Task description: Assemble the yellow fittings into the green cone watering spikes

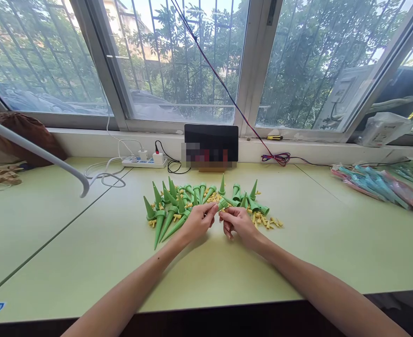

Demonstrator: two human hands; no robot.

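My left hand (pixel 200 221) pinches a green plastic plant watering spike (pixel 223 204) by its wide ribbed end, above the near side of the pile. My right hand (pixel 239 223) is closed at the same end, with its thumb and forefinger on what looks like a small yellow valve piece, mostly covered by the fingertips. Around and behind my hands lie several more green spikes (pixel 159 227), some standing upright on their caps, others on their sides. Small yellow valve pieces (pixel 262 220) are scattered among them and heaped to the right.
A dark screen (pixel 211 145) on a stand is behind the pile. A white power strip (pixel 145 162) with cables sits back left, near a white curved arm (pixel 38 152). Packaged coloured bags (pixel 378 187) lie at right. A yellow cutter (pixel 274 137) rests on the sill.
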